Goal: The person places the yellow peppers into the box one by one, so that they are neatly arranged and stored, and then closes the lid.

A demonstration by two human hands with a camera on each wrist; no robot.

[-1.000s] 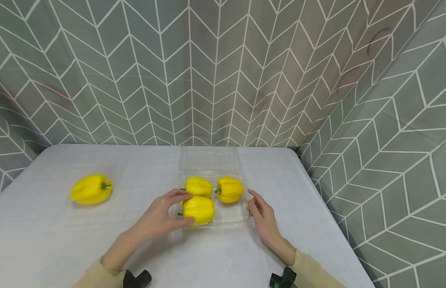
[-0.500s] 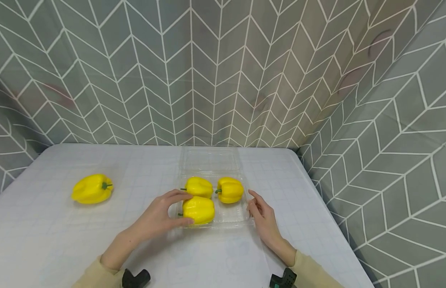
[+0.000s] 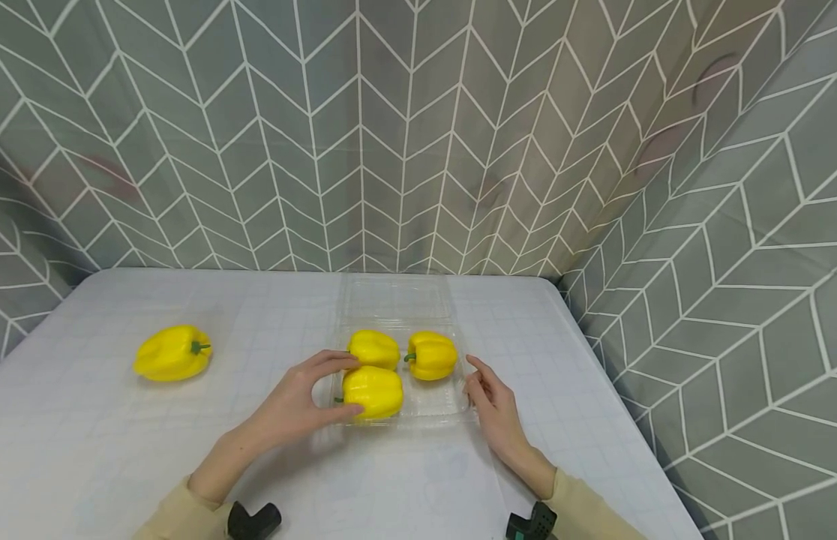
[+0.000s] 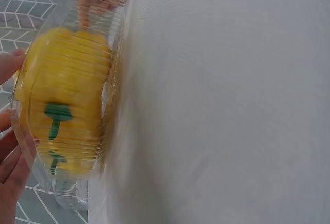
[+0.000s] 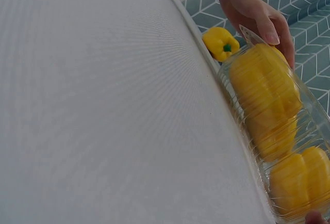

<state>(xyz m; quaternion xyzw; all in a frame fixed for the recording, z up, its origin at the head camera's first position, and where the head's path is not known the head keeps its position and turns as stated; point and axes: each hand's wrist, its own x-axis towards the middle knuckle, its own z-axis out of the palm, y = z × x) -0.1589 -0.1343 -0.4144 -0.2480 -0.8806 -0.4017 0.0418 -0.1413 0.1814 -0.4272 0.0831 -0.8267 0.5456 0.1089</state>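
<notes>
Front pepper (image 3: pixel 374 391): lying in the clear container's (image 3: pixel 432 405) near-left corner, hardly shifted from half a second ago.
Left hand (image 3: pixel 295 401): up a touch since then, covering more of the rear pepper's (image 3: pixel 376 348) stem end; I've thumb and fingers parted to the front pepper's width, holding it.
Look: glossy yellow, lobed, green stem (image 3: pixel 339 400) leftward.
Right hand (image 3: pixel 497 416): loosely bent fingers against the right wall, gripping nothing I can see.
Room: container floor shows right of the front pepper.
</notes>
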